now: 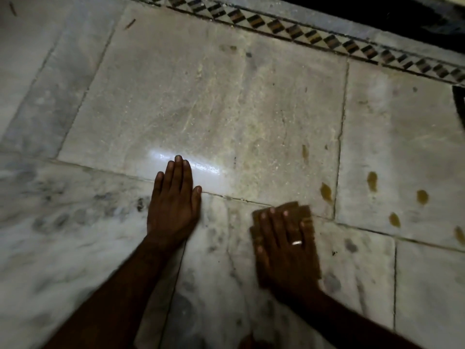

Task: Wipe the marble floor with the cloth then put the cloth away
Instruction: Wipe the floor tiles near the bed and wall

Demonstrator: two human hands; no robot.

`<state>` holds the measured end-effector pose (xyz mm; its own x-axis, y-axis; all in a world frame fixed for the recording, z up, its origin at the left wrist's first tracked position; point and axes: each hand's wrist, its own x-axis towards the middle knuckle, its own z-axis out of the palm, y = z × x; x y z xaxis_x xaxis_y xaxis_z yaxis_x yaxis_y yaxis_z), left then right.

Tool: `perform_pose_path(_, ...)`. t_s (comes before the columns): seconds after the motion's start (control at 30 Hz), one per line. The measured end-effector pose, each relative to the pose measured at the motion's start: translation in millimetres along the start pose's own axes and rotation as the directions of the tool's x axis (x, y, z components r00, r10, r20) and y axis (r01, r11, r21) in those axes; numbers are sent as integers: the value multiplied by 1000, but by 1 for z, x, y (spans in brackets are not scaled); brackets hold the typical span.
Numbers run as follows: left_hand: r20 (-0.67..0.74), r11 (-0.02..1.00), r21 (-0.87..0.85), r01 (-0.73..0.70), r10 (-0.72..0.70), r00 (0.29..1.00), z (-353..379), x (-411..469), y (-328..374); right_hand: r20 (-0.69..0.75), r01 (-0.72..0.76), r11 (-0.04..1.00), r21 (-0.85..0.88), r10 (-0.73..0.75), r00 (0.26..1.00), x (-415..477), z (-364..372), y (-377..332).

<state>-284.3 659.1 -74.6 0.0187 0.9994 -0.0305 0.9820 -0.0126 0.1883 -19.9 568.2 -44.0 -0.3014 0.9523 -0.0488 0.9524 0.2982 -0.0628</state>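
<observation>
Brown cloth (299, 210) pressed flat on marble floor (214, 102).
Right hand (284, 245), fingers spread, covers it; left hand (173, 205) flat, fingers together.

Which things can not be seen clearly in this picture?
- Cloth: mostly hidden under the right hand, edges motion-blurred.
- Dark area beyond the patterned border: too dark, cut by the top edge.
- Brown spots: whether stains or wet drops, unclear.
</observation>
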Motion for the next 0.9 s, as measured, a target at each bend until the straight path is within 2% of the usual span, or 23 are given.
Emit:
perform_pose_path(0.07,12,1000,-10,-6,6,1000,0,0,-1,32,153,986,66,-156,987,-6,2,-29)
perform_pose_path(0.13,28,999,-29,-13,14,1000,-1,1,-4,24,325,941,88,-329,944,15,6,-44)
perform_pose_path(0.2,35,999,-44,-24,25,999,-2,2,-7,10,372,925,75,-374,927,49,8,-45)
perform_pose_path(0.27,41,999,-39,-35,36,998,-3,2,-6,-21,297,952,74,-296,955,80,4,-35)
perform_pose_path(0.4,27,999,-35,-22,23,999,-3,-3,-3,-54,52,998,37,-50,997,98,0,5)
perform_pose_path(0.53,31,999,-21,-46,46,998,0,-22,5,1,-163,987,3,163,987,50,2,41)
perform_pose_path(0.63,54,997,-10,-78,79,995,2,-38,10,-16,-202,979,15,203,979,-5,4,31)
perform_pose_path(0.7,59,996,-9,-87,87,994,2,-47,16,-55,-119,993,11,119,991,-32,5,8)
perform_pose_path(0.77,65,994,-17,-107,108,992,4,-61,24,-52,57,997,47,-55,997,-39,6,-16)
perform_pose_path(0.83,52,991,-13,-137,137,989,8,-74,31,-39,262,963,60,-260,965,-22,7,-23)
perform_pose_path(0.9,35,990,-17,-142,143,989,12,-83,38,-26,351,935,43,-350,936,3,10,-14)
